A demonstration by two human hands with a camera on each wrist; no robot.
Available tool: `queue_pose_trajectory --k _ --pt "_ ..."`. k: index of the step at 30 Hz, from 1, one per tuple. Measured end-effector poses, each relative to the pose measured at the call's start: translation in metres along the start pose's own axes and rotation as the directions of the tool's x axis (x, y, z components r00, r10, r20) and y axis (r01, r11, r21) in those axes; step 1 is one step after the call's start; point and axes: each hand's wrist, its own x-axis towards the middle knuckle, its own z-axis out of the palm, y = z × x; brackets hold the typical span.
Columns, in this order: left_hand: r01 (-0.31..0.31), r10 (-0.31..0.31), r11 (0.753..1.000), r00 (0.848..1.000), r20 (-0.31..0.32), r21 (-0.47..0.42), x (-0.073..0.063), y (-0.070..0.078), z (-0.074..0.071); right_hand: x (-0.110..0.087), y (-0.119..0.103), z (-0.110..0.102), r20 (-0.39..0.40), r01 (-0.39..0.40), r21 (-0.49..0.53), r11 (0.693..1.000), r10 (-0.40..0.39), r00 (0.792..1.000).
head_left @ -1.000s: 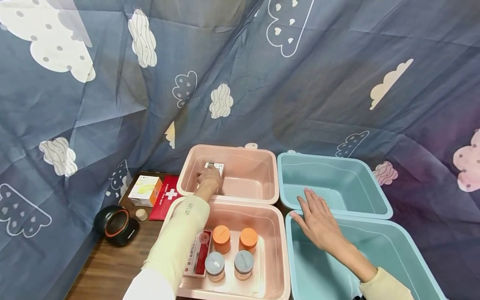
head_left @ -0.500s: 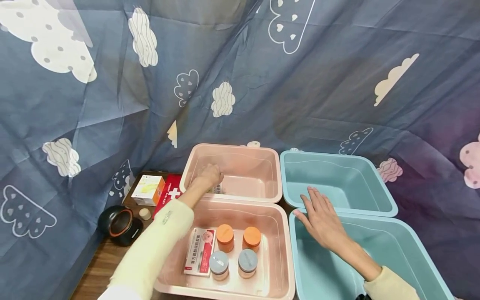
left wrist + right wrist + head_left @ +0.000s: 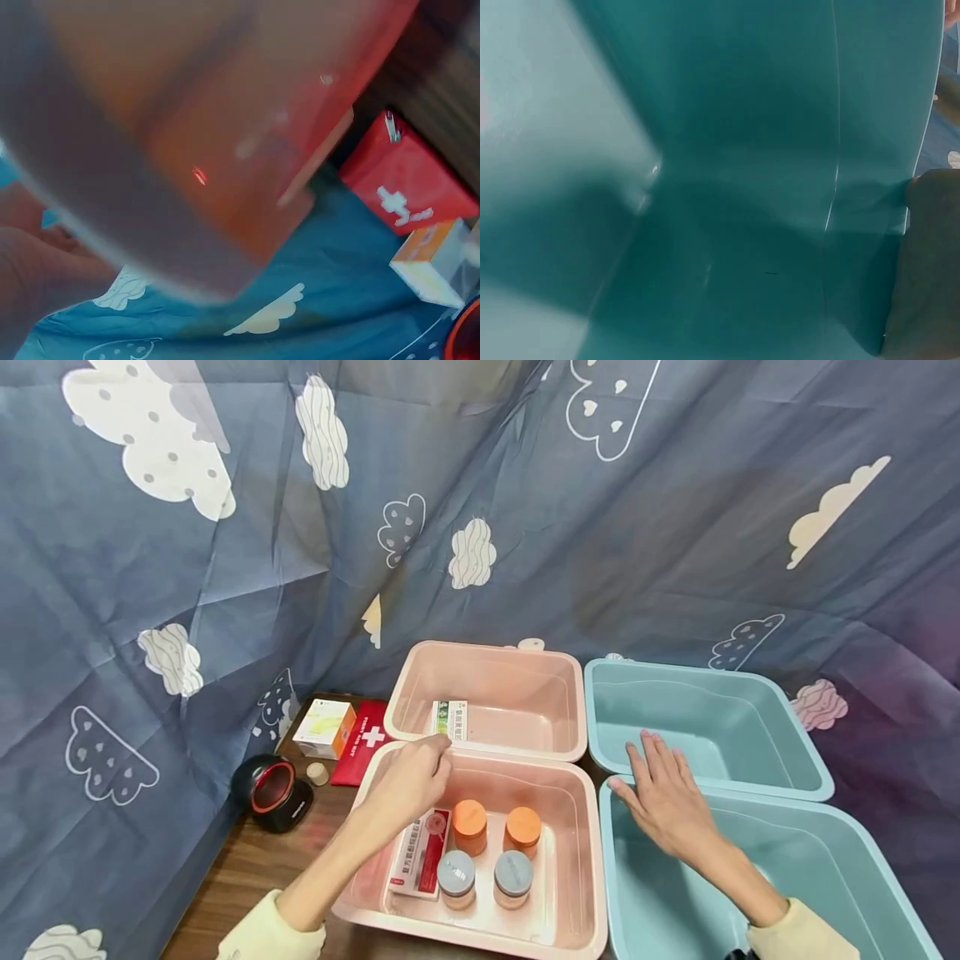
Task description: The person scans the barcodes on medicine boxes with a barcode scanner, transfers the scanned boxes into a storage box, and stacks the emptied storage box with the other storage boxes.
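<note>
I have the left hand (image 3: 408,779) low and just left of the middle, its arm slanting up from the bottom, fingers loosely bent and seen holding nothing. The little green-and-white box (image 3: 450,720) lies just above it, inside the upper pink bin (image 3: 498,675). My right hand (image 3: 670,806), right of the middle, has straight, slightly spread fingers over the lower blue bin's (image 3: 817,852) top rim.
</note>
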Motion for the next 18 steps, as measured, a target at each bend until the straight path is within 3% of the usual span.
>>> queue_pose_trajectory --k 1,4,5,7,9,12,13,18 --pt "-0.023 0.023 1.0 0.997 -0.068 0.007 -0.005 -0.003 0.003 0.002 -0.001 -0.001 0.01 -0.007 0.002 1.0 0.007 1.0" --pt "-0.042 0.038 0.999 0.989 -0.145 -0.026 -0.018 -0.019 0.015 0.007 -0.005 -0.003 0.027 -0.012 0.014 1.0 0.012 1.0" --pt "-0.04 0.035 0.999 0.99 -0.139 -0.029 -0.024 -0.018 0.014 0.008 -0.006 -0.003 0.025 -0.011 0.014 1.0 0.011 1.0" --pt "-0.003 0.0 0.999 0.997 -0.072 -0.032 -0.037 -0.013 0.013 0.01 -0.007 -0.002 0.02 -0.008 0.015 1.0 0.008 1.0" --pt "0.045 -0.045 0.999 0.999 0.028 0.015 -0.046 -0.021 0.03 0.011 -0.006 -0.002 0.014 -0.006 0.01 1.0 0.006 1.0" --pt "0.102 -0.125 0.986 0.974 0.187 0.132 -0.054 -0.015 0.036 0.011 -0.005 -0.004 0.01 -0.005 0.005 1.0 0.005 1.0" --pt "0.101 -0.137 0.979 0.968 0.211 0.175 -0.056 -0.016 0.042 0.011 -0.004 -0.004 0.016 -0.008 0.006 1.0 0.008 1.0" --pt "0.151 -0.241 0.943 0.925 0.294 0.297 -0.062 0.005 0.039 0.009 -0.002 -0.003 0.035 -0.014 0.01 1.0 0.013 0.999"
